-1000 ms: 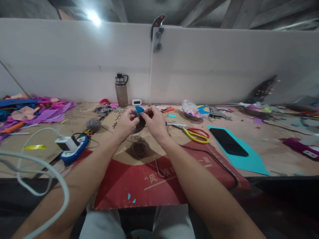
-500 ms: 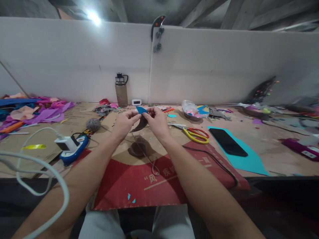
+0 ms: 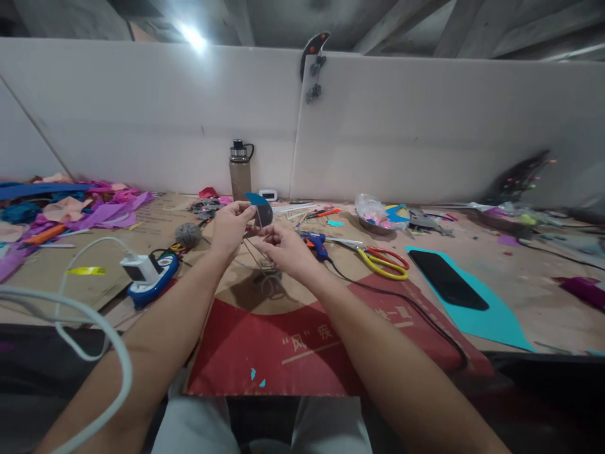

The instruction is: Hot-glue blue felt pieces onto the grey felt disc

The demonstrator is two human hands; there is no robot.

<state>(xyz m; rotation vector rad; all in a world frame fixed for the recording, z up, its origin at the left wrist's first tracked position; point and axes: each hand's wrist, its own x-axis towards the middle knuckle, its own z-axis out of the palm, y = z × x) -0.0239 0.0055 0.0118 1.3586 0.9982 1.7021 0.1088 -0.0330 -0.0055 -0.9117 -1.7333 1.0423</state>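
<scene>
My left hand pinches a dark curved piece with a blue tip, held up above the cardboard. Just right of it, my right hand has its fingertips closed on what looks like a thin grey yarn strand. That strand hangs from the piece toward the board, where loose loops lie under the hands. The exact point of the right fingers' grip is hard to make out.
Red-and-brown cardboard lies before me. Right of the hands are a blue glue gun, scissors and a phone on turquoise sheet. To the left are a yarn ball, a power strip and a white cable. A bottle stands behind.
My right hand has left the curved piece and moved down to the yarn. The left hand still holds the piece, now turned. The view has shifted slightly left, and the glue gun shows.
</scene>
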